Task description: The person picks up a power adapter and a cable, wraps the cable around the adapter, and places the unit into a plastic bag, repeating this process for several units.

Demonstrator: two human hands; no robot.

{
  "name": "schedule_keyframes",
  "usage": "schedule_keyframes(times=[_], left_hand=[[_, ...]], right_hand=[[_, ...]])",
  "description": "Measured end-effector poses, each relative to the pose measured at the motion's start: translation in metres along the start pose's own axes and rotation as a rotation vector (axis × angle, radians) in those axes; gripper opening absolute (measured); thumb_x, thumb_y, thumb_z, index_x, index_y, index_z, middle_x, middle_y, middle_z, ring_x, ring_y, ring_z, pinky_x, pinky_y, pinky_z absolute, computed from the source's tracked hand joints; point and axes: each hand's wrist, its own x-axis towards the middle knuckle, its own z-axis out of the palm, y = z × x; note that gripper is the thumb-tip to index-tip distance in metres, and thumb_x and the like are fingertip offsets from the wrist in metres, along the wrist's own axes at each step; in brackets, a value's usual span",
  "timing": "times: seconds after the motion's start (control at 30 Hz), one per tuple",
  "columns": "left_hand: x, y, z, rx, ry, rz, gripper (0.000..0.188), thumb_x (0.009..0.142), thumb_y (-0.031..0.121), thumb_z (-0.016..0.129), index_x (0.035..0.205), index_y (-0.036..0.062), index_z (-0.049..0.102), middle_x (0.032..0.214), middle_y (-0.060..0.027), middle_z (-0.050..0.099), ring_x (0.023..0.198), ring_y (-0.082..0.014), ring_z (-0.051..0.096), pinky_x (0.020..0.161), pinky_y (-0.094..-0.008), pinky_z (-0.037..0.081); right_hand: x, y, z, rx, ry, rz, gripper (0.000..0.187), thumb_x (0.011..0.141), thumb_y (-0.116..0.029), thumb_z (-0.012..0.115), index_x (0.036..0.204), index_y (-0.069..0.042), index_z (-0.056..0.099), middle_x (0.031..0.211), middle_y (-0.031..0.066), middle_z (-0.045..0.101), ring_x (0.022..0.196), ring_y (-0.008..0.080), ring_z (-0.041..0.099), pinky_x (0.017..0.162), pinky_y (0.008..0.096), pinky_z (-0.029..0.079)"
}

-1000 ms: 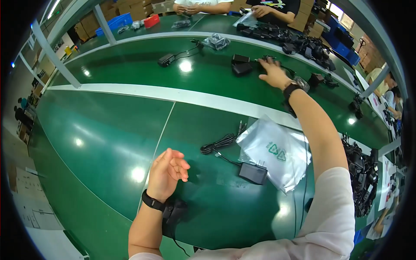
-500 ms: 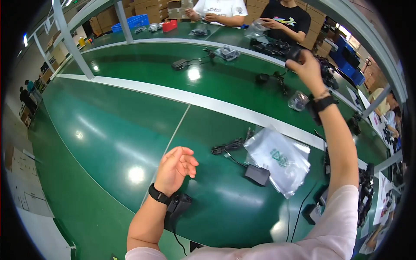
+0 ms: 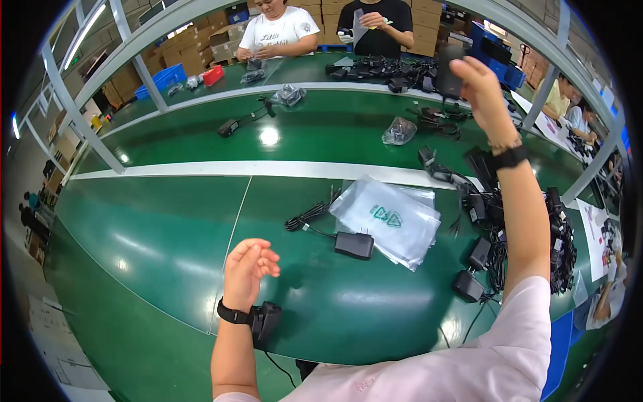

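Note:
My right hand [image 3: 481, 90] is raised at the far right, over the far strip of the bench. Its fingers are round a dark power adapter [image 3: 451, 72], which is slightly blurred. Low over the near bench, my left hand [image 3: 246, 271] holds nothing, its fingers loosely bent and apart. To its right lies a black plug adapter [image 3: 353, 245] with a coiled cable [image 3: 307, 216]. Beside the adapter, a stack of clear plastic bags [image 3: 387, 218] with a green print lies flat.
A pile of black adapters and cables [image 3: 495, 234] covers the bench's right side. A white rail [image 3: 268, 169] divides the green bench [image 3: 161, 221]. Beyond it lie a bagged item [image 3: 399, 131] and another adapter [image 3: 229, 128]. Two people stand at the far side, handling bags.
The view has turned, so the bench things sit farther left and more of the right-hand pile shows. My right hand stays raised with the dark adapter; my left stays loosely bent.

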Motion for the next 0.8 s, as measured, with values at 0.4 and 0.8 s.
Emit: schedule_keyframes(times=[0.4,0.8], left_hand=[[0.029,-0.018,0.1,0.82,-0.24,0.67,0.066,0.081,0.019,0.065,0.135,0.0048,0.03,0.105,-0.0124,0.059,0.086,-0.0172,0.059,0.073,-0.0328,0.048],[0.014,-0.002,0.136,-0.292,-0.474,0.05,0.068,0.08,0.027,0.065,0.134,0.0087,0.028,0.088,-0.0067,0.052,0.055,-0.0131,0.043,0.054,-0.0257,0.038]], right_hand=[[-0.094,-0.077,0.009,-0.032,-0.265,-0.107,0.037,0.081,-0.023,0.062,0.109,0.001,0.055,0.095,0.0069,0.062,0.086,0.0116,0.059,0.078,0.0245,0.047],[-0.107,0.121,0.028,-1.201,-0.466,0.096,0.032,0.072,-0.029,0.064,0.085,0.001,0.064,0.088,0.0216,0.063,0.078,0.0399,0.058,0.07,0.0415,0.048]])
